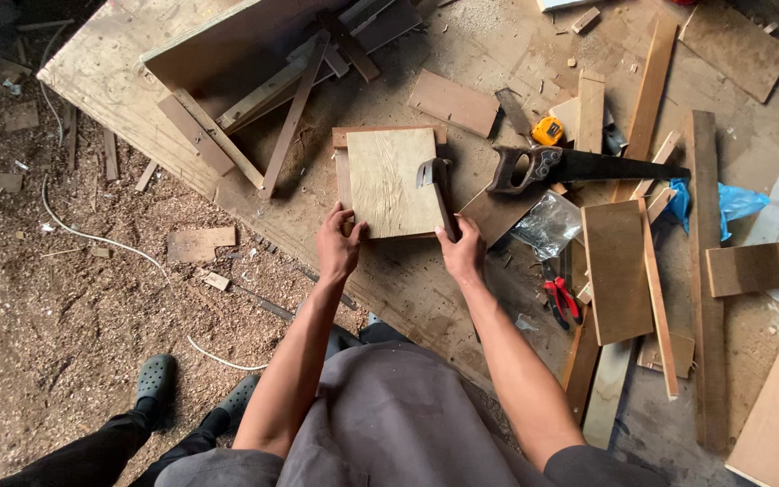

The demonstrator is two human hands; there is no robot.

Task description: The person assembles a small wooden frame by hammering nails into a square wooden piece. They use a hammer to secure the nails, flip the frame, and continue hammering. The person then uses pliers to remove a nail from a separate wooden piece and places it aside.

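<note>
Head view: the left hand presses on the near left corner of a pale square plywood panel lying flat on the counter, fingers spread over its edge and thumb on top. The right hand grips the handle of a hammer, fingers wrapped tight round it; the metal head rests on the panel near its right edge. Under the panel, darker wood strips show along the far and left sides, so it seems to sit on a small frame. As a judgement, the panel is laid in place and lined up, but the fixing looks barely begun: no nail heads can be made out on its face. A hand saw, a yellow tape measure and red-handled pliers lie to the right among offcut boards; sawdust covers the floor at left
</note>
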